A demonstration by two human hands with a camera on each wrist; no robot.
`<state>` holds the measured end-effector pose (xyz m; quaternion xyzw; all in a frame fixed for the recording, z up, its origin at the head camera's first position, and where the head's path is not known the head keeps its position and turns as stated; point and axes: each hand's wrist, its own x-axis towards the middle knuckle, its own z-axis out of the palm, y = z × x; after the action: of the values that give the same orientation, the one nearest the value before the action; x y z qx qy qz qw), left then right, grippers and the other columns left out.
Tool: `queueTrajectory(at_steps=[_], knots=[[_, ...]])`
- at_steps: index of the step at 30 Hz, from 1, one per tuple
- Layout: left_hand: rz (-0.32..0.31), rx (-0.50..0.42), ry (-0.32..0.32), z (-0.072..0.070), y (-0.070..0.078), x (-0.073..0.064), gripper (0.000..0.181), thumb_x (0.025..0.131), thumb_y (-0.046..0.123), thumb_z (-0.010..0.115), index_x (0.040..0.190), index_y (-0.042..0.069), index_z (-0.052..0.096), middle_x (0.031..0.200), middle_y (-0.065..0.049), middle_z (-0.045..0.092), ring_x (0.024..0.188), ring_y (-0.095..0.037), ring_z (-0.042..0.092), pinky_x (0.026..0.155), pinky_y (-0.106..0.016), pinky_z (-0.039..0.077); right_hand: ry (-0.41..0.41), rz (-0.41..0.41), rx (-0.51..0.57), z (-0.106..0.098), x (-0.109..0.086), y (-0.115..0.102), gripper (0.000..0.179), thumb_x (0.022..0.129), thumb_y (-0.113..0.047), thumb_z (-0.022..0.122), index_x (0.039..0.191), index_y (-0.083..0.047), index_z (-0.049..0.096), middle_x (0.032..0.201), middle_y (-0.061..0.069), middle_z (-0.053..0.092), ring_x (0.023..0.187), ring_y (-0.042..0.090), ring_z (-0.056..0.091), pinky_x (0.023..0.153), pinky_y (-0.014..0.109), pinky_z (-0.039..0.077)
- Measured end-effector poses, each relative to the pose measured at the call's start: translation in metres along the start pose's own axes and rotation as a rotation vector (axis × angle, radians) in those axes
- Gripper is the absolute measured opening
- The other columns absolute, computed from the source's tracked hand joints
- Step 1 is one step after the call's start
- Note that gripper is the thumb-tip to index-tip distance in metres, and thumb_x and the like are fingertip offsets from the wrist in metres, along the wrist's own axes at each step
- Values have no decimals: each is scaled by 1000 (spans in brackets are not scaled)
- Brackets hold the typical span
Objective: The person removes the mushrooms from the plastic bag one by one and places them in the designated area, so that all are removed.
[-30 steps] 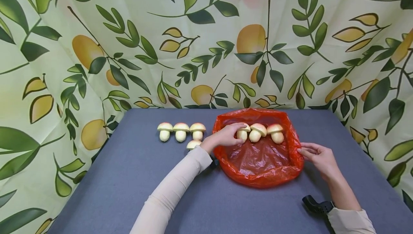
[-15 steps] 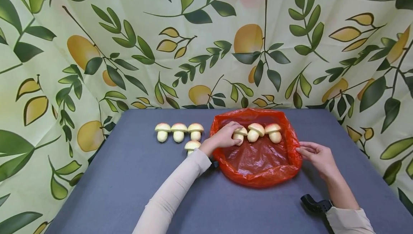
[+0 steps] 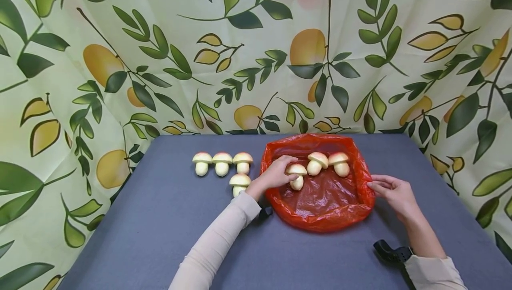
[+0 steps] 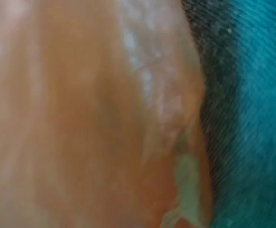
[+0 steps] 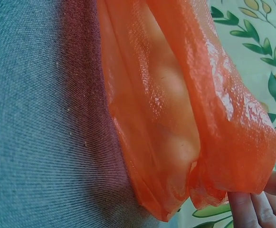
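Mushroom (image 3: 298, 171) sits pinched in the left hand (image 3: 276, 173) (right hand (image 3: 398, 196) pinching the red bag (image 3: 320, 222)).

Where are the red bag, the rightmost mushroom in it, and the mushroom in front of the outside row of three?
Red bag (image 3: 320, 220): head view, on its front rim.
Rightmost mushroom (image 3: 339, 160): head view, on its cap.
Mushroom in front (image 3: 240, 181): head view, on its cap.

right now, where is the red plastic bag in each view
Head: the red plastic bag lies right of centre, its right side pinched by the right hand.
Left wrist: blurred and orange, across the left and middle.
Right wrist: from the top edge down to the fingers at lower right.
Shared landmark: the table, at right in left wrist, at left in right wrist.
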<state>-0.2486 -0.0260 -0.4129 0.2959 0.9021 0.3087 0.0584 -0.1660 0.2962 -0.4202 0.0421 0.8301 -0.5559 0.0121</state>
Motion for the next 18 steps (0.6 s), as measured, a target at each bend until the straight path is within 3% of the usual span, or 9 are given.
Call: queueTrajectory(at_steps=[4,7,10,15,18], knots=[[-58,-55,-15,6,-4,6,54,90,22,67,137,2,50,137,-15,57,130,-27,53,112,-39,41,-1,7,-11,0,0,0,29,93,-20,64,113,1,65,75,-32,64,71,-10,63,66,15,56],[-86,-71,-19,9,-5,6,54,90,24,67,137,3,51,135,-14,60,126,-26,56,109,-37,44,-2,14,1,0,0,1,19,93,-20,64,108,-9,68,75,-32,65,71,-10,63,66,15,56],[-96,-89,-9,11,-6,5,53,90,23,67,136,2,51,134,-15,60,125,-27,57,108,-37,44,-3,11,6,0,-1,1,13,92,-20,65,104,-16,68,75,-32,65,70,-10,63,66,15,56],[-86,-98,4,11,-6,5,50,91,21,66,134,1,52,132,-15,61,124,-27,58,107,-38,45,1,4,-7,1,0,1,21,93,-19,64,109,-5,67,75,-31,64,70,-9,63,66,15,56],[-82,-93,6,10,-4,5,49,91,21,65,134,2,53,133,-15,61,124,-27,57,108,-38,45,4,9,-11,1,0,0,21,93,-20,64,108,-7,68,75,-32,64,70,-9,63,66,15,56]])
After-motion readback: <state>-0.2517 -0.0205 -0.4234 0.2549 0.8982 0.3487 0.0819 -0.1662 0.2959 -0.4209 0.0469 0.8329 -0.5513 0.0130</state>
